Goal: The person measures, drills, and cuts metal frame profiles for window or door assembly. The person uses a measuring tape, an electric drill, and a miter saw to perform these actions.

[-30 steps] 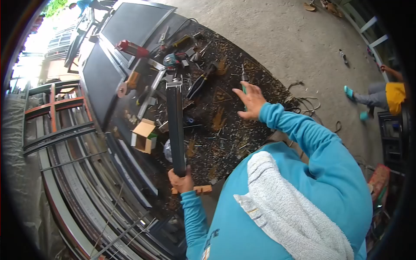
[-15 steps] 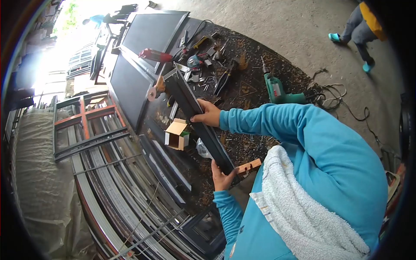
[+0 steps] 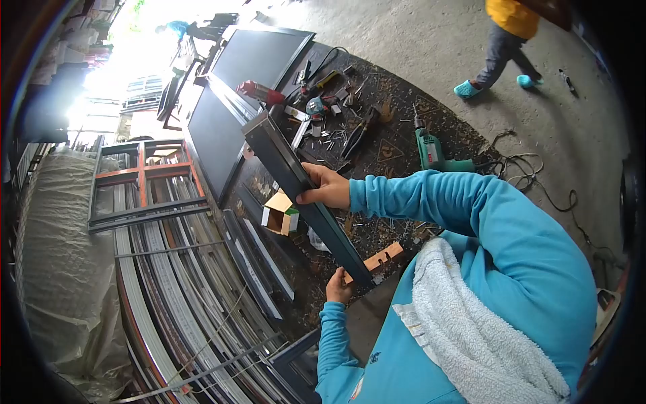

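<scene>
Bar [image 3: 306,194]: dark, slanting from 11 to 5 o'clock over the surface [image 3: 398,94].
Right hand [image 3: 328,187]: I have it clamped on the bar's middle.
Left hand [image 3: 338,287]: by the bar's lower end, at the wood's [image 3: 385,258] near end; I cannot tell what it grips.
Around my right hand: pliers [image 3: 361,132] at 1 o'clock, drill [image 3: 432,151] at 2, open box [image 3: 278,217] at 8.

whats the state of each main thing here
Small cardboard box: open
Green power drill: lying down, bit fitted
Long dark metal profile: held, right hand
White terry towel: draped over the person's torso
Notched orange-brown block: beside the profile, whether held unclear
</scene>
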